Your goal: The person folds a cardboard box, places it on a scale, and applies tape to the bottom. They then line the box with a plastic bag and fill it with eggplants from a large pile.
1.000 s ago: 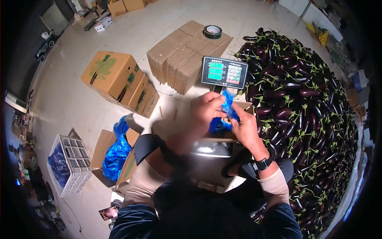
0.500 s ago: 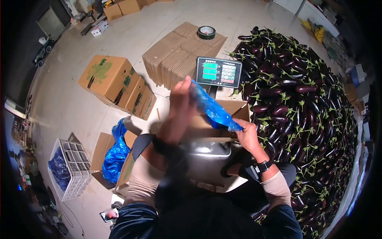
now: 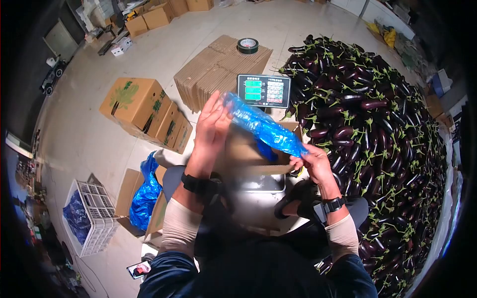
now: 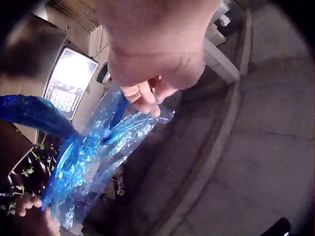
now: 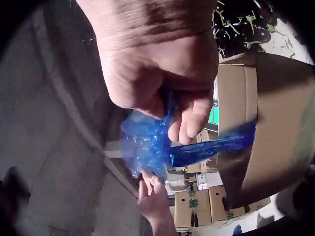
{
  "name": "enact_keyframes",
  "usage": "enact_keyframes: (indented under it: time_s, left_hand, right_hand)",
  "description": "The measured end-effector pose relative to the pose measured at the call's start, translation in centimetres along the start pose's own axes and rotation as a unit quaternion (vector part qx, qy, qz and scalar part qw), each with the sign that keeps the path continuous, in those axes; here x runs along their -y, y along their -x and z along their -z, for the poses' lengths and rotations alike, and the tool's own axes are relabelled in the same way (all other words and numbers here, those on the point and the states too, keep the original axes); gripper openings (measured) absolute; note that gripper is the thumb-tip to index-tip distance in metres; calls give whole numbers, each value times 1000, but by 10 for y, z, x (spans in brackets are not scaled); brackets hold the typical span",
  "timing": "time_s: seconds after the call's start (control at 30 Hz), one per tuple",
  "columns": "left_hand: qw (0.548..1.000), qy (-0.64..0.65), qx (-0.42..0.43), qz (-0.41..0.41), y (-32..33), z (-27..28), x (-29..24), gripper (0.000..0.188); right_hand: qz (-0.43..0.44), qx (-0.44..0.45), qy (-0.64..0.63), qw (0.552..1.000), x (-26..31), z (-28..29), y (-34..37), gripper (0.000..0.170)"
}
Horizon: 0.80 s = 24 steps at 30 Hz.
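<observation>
Forearms in cream-coloured fabric sleeves reached forward toward the open brown cardboard carton, one on either side of it. My left hand was raised at the carton's left, fingers pointing upward, their tips blurred in the head view; my right hand sat lower, just beside the carton's near right corner. With the left I pinched one end of a crumpled, translucent blue plastic bag, and a small tip of film poked out past my fingertips. With the right I gripped the other end, thumb set against curled fingers.

The bag stretched slantwise above the carton, higher toward my left grip and lower toward my right. From beside my right-hand grip a darker, narrow strip of blue film ran across to the carton. The bag's film was thin, glossy and finely wrinkled, paler near my left fingers.

A shiny metal plate showed at the carton's near side. Just beyond the carton stood a flat black scale display with green readouts; farther beyond lay a ridged stack of flattened corrugated cardboard. Right of the carton spread a heap of smooth, purple-black eggplants with green stems.
</observation>
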State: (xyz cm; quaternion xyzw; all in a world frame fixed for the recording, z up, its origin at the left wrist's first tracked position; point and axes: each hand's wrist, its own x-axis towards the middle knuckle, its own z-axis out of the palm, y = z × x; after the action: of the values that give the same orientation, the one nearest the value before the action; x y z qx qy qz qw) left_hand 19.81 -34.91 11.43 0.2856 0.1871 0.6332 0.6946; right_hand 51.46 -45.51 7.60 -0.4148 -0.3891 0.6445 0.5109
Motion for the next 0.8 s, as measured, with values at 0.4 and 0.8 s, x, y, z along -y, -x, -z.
enact_keyframes:
  time_s: [0.4, 0.8]
  left_hand:
    - [854, -467, -196, -117, 26, -23, 34, 37]
    - [880, -220, -181, 380, 89, -32, 101, 76]
  right_hand:
    - [-5, 58, -66, 996, -19, -5, 15, 31]
    - [14, -21, 76, 997, -22, -26, 18, 19]
